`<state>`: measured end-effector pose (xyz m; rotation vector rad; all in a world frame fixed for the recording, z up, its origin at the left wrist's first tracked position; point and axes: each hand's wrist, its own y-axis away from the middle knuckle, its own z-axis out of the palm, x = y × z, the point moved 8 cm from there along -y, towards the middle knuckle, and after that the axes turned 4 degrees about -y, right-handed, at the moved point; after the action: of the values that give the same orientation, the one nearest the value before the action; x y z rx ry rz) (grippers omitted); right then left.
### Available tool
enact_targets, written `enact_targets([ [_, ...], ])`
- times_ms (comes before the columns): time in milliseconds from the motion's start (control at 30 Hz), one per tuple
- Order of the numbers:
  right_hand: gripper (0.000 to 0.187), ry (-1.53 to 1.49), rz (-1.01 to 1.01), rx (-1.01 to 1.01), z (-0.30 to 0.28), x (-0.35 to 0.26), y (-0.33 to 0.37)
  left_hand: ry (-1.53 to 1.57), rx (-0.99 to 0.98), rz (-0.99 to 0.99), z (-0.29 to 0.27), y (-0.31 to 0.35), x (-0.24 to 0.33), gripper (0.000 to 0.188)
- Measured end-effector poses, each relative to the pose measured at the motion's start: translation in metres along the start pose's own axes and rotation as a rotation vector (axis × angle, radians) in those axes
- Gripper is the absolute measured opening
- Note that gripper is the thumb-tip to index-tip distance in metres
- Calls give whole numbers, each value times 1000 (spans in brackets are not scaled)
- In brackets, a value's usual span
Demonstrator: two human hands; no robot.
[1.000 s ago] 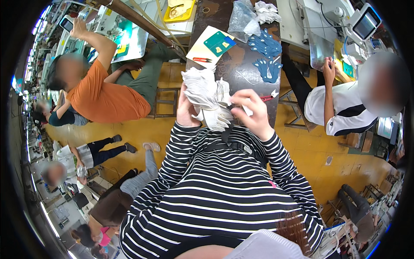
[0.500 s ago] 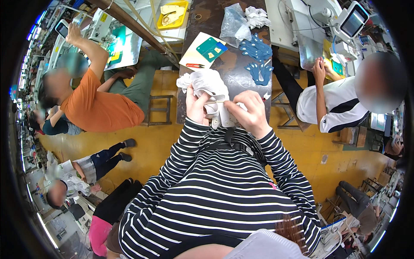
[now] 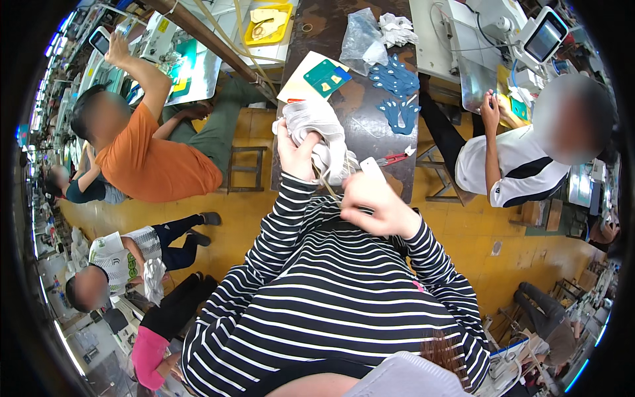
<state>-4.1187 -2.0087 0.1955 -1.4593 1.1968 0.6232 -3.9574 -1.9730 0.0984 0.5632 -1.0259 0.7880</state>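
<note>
A bundle of white fabric strips (image 3: 324, 135) hangs over the near edge of the dark table. My left hand (image 3: 297, 153) is closed around its left side, with the thumb on top. Lower right of it, my right hand (image 3: 375, 205) is closed in a pinch and slightly blurred. A thin tan band, looking like a rubber band (image 3: 329, 188), stretches from the bundle's underside to my right fingers. Behind that hand a white flat piece (image 3: 372, 170) sticks up; what it belongs to is hidden. Red-handled snips (image 3: 395, 159) lie beside it on the table.
On the table (image 3: 360, 122) are a cream sheet with a green card (image 3: 324, 77), blue cut pieces (image 3: 395, 79), a clear plastic bag (image 3: 362, 43) and white scraps (image 3: 397, 30). A yellow tray (image 3: 268, 40) stands far left. Co-workers sit on both sides; a stool (image 3: 248, 169) is at left.
My right hand has come down toward me, drawing the tan band with it. The white bundle has turned in my left hand, and the snips at the right have come into view.
</note>
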Motion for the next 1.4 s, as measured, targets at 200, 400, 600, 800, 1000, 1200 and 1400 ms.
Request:
enact_targets([
  [200,8,652,117,-94,15,49,14,213,-115,-130,-2,0,0,54],
  [400,33,831,344,128,-62,101,42,440,-582,-56,-15,10,38,75],
  [600,110,-426,574,216,-43,73,26,101,-489,-142,-12,6,36,68],
  [800,118,-184,402,283,-23,54,-5,-489,-490,92,35,18,44,69],
  [1000,89,8,238,551,-33,45,1,-544,-483,29,51,22,31,52],
  [1200,76,21,369,652,-42,48,12,-457,-407,43,46,18,4,71],
  [1400,71,186,389,750,-58,59,24,-414,-199,-210,7,43,-25,26],
])
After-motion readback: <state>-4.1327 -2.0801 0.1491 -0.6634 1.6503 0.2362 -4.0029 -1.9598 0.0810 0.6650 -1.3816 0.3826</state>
